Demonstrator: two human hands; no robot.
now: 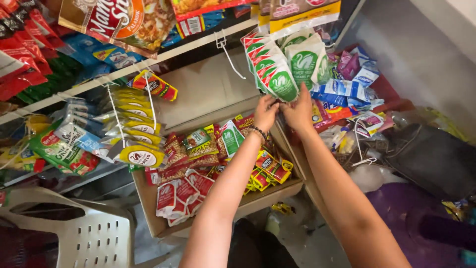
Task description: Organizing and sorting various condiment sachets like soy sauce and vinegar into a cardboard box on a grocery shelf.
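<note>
Both my hands reach up to a hanging bunch of white and green sachets (280, 62) under a shelf. My left hand (265, 113), with a beaded bracelet on its wrist, pinches the lower edge of the bunch. My right hand (299, 110) grips the same bunch right beside it, fingers closed on the sachets. Below my arms sits an open cardboard box (153, 211) filled with red, yellow and green snack packets (198, 146).
A shelf edge (163, 52) runs across the top left with hanging yellow packets (131, 129) and red packs. An empty white wire hook (229, 52) hangs from it. A white plastic chair (82, 231) stands bottom left. More sachets and a dark bag (429, 156) lie to the right.
</note>
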